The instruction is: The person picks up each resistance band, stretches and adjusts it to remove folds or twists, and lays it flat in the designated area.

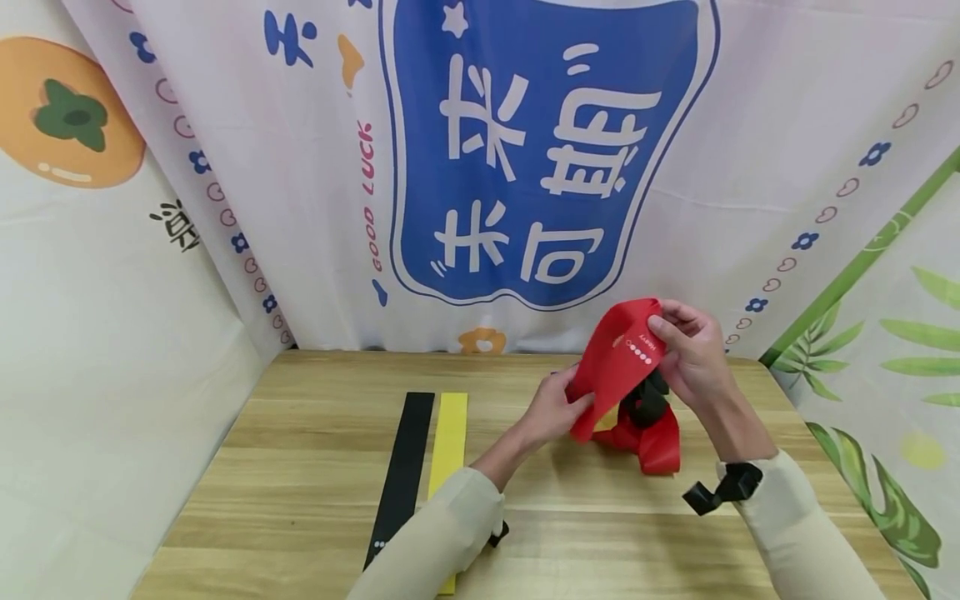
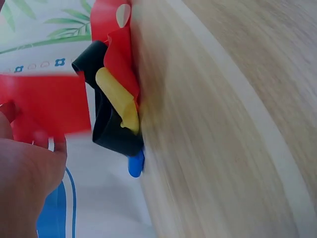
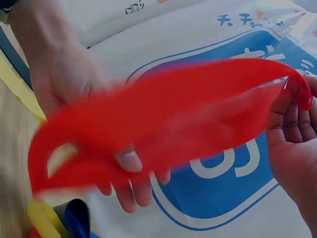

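Observation:
A red resistance loop band (image 1: 618, 358), printed "Heavy" with a row of dots, is held up above the table between both hands. My right hand (image 1: 693, 354) pinches its upper end between thumb and fingers. Lower down, my left hand (image 1: 551, 408) grips the band's other end, thumb on the near face. In the right wrist view the red loop (image 3: 198, 109) hangs slightly parted and blurred by motion. Beneath the hands lies a tangled pile with another red band (image 1: 662, 446), a black band (image 2: 116, 134), a yellow band (image 2: 116, 94) and a bit of blue (image 2: 135, 164).
Left of the hands, a black band (image 1: 408, 450) and a yellow band (image 1: 448, 433) lie flat side by side on the wooden table (image 1: 300, 467). The left sleeve covers their near parts. A printed curtain (image 1: 322, 208) hangs behind the table's far edge.

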